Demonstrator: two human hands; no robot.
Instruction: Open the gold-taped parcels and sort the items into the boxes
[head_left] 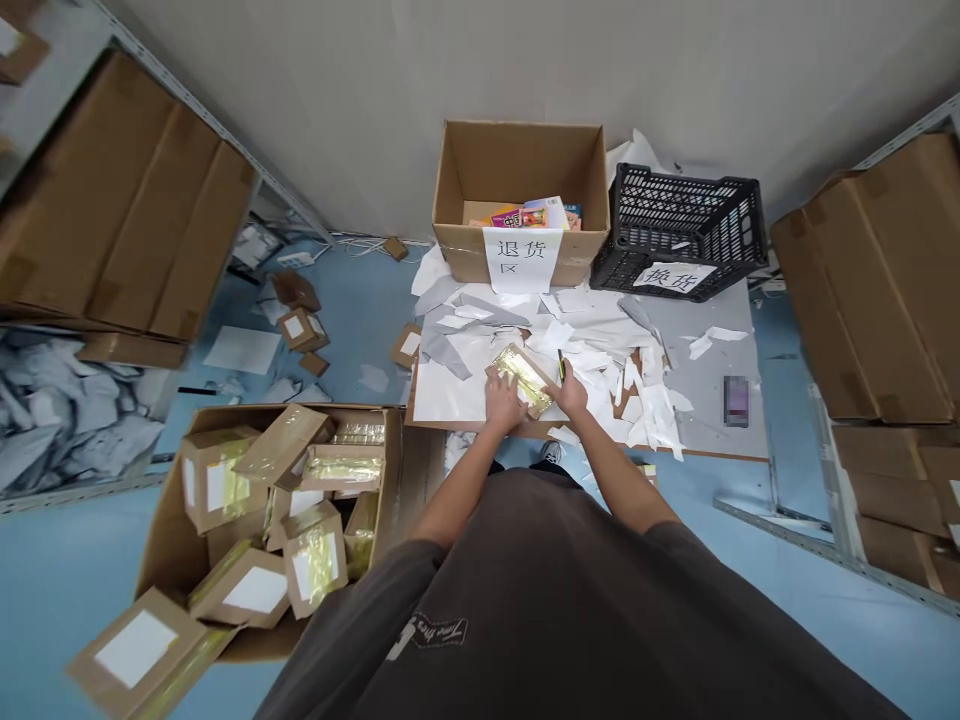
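Note:
A small cardboard box (525,378) wrapped in shiny yellowish tape lies at a slant near the front edge of the table. My left hand (505,402) grips its left end, fingers pressed on the tape. At the box's right end, my right hand (570,392) is closed around a yellow and black box cutter (561,366) that points up and away from me. The right hand also seems to touch the box; whether its blade is out I cannot tell. Torn white paper scraps (592,350) surround the box.
Behind stand an open carton (465,255) of colourful packets and a black plastic crate (694,235), both with paper signs. A phone-like object (736,401) lies right. A large carton (169,520) of taped boxes stands left. Shelves with cartons (892,290) flank both sides.

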